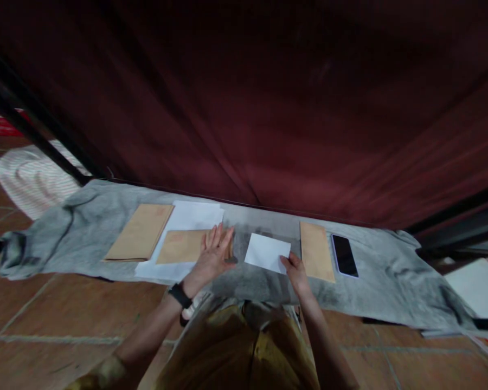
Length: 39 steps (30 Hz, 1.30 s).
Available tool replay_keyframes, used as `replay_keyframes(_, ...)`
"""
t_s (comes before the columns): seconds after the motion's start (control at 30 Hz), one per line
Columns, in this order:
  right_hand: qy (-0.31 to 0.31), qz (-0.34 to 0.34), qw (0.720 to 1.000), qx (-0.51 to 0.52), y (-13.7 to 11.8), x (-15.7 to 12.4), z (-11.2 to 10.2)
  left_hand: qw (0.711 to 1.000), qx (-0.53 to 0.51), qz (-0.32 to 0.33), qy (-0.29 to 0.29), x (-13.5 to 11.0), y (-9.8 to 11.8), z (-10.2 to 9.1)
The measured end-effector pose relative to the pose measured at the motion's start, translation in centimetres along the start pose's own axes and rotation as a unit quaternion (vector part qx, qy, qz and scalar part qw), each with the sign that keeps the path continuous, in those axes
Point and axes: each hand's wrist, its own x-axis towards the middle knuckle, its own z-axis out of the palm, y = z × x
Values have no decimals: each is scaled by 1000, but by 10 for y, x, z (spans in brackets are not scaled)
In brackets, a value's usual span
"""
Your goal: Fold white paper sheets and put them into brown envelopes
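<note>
The left hand (214, 254) is held open, palm down, its spread fingers laid across the right end of a brown envelope (181, 246); nothing is gripped by it. By the right hand (296, 271), a small white paper (266, 252) is pinched at its lower right corner between thumb and fingers; whether the cloth beneath is touched by it cannot be told. The envelope under the left hand is partly backed by larger white sheets (197, 212), bordered on their left by folded brown envelopes (140, 233). Just beyond the right hand, another envelope (317, 252) is placed, with a dark-screened smartphone (345, 255) set beside it. All are supported by the grey-draped tabletop (390, 265), backed by a dark red curtain (268, 146).
</note>
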Motion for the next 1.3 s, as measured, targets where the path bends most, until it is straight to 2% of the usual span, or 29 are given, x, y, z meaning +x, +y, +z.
replay_keyframes(0.13, -17, 28, 999, 35, 0, 3, 12, 989, 77, -29, -121, 17, -46, -30)
replay_keyframes(0.23, -31, 28, 999, 26, 1, 3, 23, 975, 92, -35, -197, 26, -66, -38)
replay_keyframes(0.3, -40, 27, 999, 24, 1, 2, 28, 972, 96, -27, -213, 29, -74, -37)
replay_keyframes(0.5, -51, 28, 998, 12, -5, 1, 36, 980, 88, -2, -176, 26, -77, -34)
replay_keyframes(0.7, -21, 27, 999, 36, -12, 4, 40, 986, 66, 16, -152, 21, -73, -38)
replay_keyframes(0.97, 18, 10, 997, 70, -32, 8, 44, 991, 69, 48, -109, 12, -73, -32)
replay_keyframes(1.1, 3, -19, 999, 34, -35, 6, 48, 992, 65, 51, -91, 11, -69, -31)
replay_keyframes(1.3, -38, -48, 997, -51, -26, 4, 47, 993, 68, 70, -70, 10, -67, -28)
